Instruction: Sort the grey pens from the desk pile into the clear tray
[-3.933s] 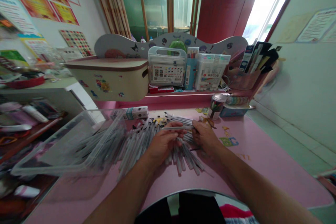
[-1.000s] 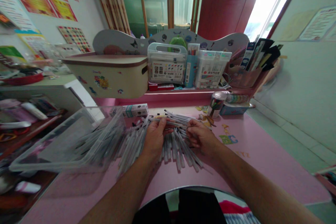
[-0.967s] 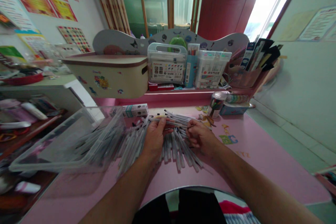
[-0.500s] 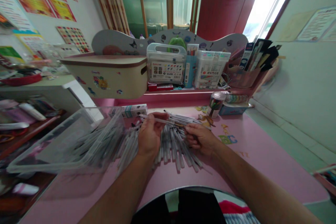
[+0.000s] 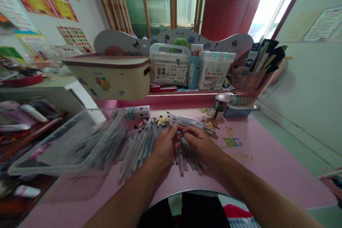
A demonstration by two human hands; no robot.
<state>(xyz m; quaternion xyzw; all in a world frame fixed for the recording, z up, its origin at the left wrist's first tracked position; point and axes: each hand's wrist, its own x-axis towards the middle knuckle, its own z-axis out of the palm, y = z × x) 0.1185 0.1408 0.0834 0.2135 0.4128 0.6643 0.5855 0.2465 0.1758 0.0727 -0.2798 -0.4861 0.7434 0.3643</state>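
Note:
Over the pink desk my two hands meet, fingertips together. My left hand (image 5: 166, 143) is closed in a pinch, and my right hand (image 5: 200, 140) pinches against it from the other side. Between them shows a short dark piece of a pen (image 5: 180, 132); fingers hide the rest. Under and left of my left hand lies a spread of clear-barrelled pens (image 5: 137, 146). More pens (image 5: 184, 158) lie beneath my hands, their ends toward me. Just beyond my right hand is a separate bundle of pens (image 5: 192, 121), lying crosswise.
A clear plastic bin (image 5: 50, 171) with more pens stands at the left. Behind the pens lies a small white box (image 5: 137, 112). A clear jar (image 5: 220, 106) and a blue box (image 5: 238, 110) stand at the back right. A lidded cream bin (image 5: 114, 82) sits on the shelf.
My left hand has moved right and down, and my hands have come together. The pale pen tube that stretched between them no longer shows lengthwise. More pens at the left are uncovered.

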